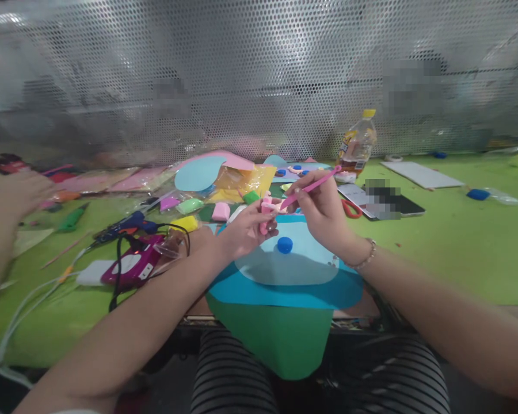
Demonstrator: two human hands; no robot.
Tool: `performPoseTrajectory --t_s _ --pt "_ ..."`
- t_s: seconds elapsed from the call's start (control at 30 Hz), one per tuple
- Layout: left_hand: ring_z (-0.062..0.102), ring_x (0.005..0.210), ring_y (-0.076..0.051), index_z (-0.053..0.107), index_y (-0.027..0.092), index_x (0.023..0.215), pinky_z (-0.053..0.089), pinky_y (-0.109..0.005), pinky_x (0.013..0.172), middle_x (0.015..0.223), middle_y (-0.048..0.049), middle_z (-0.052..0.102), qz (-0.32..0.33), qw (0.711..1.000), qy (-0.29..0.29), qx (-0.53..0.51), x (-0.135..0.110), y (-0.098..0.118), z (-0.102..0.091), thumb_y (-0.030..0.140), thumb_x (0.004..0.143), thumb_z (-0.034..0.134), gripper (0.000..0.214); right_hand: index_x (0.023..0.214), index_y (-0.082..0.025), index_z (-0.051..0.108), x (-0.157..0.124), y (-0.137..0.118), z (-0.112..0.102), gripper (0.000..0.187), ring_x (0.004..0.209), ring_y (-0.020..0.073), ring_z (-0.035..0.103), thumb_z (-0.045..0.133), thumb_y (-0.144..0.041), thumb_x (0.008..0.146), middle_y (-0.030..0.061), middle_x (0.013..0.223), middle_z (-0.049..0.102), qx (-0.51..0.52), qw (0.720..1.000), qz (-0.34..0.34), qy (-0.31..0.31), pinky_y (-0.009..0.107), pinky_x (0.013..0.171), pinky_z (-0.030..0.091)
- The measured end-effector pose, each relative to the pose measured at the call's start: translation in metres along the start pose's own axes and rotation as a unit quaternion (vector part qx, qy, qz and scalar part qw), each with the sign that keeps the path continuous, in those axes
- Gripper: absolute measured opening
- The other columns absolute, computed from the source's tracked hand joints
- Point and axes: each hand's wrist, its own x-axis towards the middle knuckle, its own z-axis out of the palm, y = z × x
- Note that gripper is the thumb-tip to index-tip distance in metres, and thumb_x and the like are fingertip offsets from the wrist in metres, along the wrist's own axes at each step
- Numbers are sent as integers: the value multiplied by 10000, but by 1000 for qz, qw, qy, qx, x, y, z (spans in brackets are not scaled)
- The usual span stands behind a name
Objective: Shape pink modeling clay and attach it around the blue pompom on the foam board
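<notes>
My left hand [244, 230] is closed around a small pink clay piece [266, 214], held above stacked light blue, blue and green foam sheets [285, 287]. My right hand [323, 210] pinches a thin pink stick tool [311, 187], its lower tip touching the pink piece. A small blue cap-like lump [285, 245] lies on the light blue sheet just below both hands.
Left of the sheets lie a glue gun [125, 224], a magenta device with black cable [132, 265], coloured clay lumps [190, 205] and foam sheets. A bottle [357, 144], red scissors [350, 208] and a phone [392, 202] sit behind right. Another person's arm [4, 213] reaches in at far left.
</notes>
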Motion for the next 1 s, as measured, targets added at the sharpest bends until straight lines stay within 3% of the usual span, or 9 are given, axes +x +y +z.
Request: performPoseTrajectory --t_s 0.17,0.37,0.53,0.73,0.87,1.0 --pt "457 542 -89 616 123 914 450 -264 603 709 -21 553 -46 994 -32 -91 -3 7 3 380 804 543 289 874 -224 419 -2 4 -1 125 645 98 538 486 -325 905 -15 778 482 -39 999 30 -10 266 573 474" --pt "461 526 -84 613 117 909 444 -236 576 677 -21 537 -36 993 -18 -113 -2 7 3 331 875 464 263 763 -209 418 0 1 -4 264 595 105 451 355 -386 949 -20 663 460 -131 990 43 -26 262 553 380" --pt "437 503 -81 602 127 823 433 -226 546 624 -12 495 -14 992 -31 -123 -2 6 4 321 911 398 296 711 -202 404 2 1 -2 309 604 111 462 328 -380 952 -14 648 471 -115 987 93 -63 264 571 384" --pt "403 493 -69 551 113 646 436 -223 556 610 -17 473 -2 990 -34 -134 -3 7 4 332 943 295 449 870 -190 490 -3 2 5 169 550 93 388 372 -288 940 -41 635 422 -89 983 119 -105 248 533 343" --pt "398 491 -72 548 121 645 434 -220 556 585 -5 444 1 992 -37 -120 -3 7 4 343 938 315 435 777 -191 484 -4 -6 6 258 566 98 402 358 -336 949 -34 623 419 -58 988 94 -104 255 546 361" --pt "400 477 -77 565 141 714 413 -212 523 564 10 428 -8 992 -34 -120 -3 7 5 325 927 360 348 717 -197 515 -2 -13 1 343 728 129 490 340 -372 955 14 753 511 -85 995 7 -46 296 680 426"
